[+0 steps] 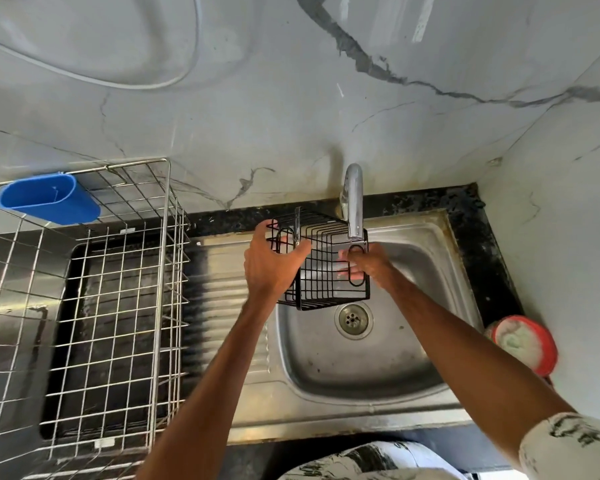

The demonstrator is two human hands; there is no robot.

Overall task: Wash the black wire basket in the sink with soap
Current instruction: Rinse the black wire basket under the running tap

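1. Black wire basket (321,268) is held in the middle of the frame, above the steel sink (378,368), the largest thing here. It hangs over the basin's upper left part and is not resting in it. If it slipped, it would land near the drain (353,318).
2. Filling the left of the frame is a silver dish rack (84,299). A wide swing of the basket to the left could catch on its wires.
3. The left hand (271,268) grips the basket's left end with curled fingers. The right hand (368,265) grasps the right end, its fingers showing through the mesh. Once the wire is soapy, either grip may slide, and fingers threaded through the mesh could snag.
4. At the upper left, a blue holder (49,199) hangs on the rack, well away from the hands.
5. A red tub (523,342) at the right edge holds what looks like soap or a scrub pad. Reaching for it would leave the basket in one hand, so it may tip.
6. Just above the basket's right end is the tap (354,202). Lifting the basket could knock the spout. I cannot tell whether water is running.
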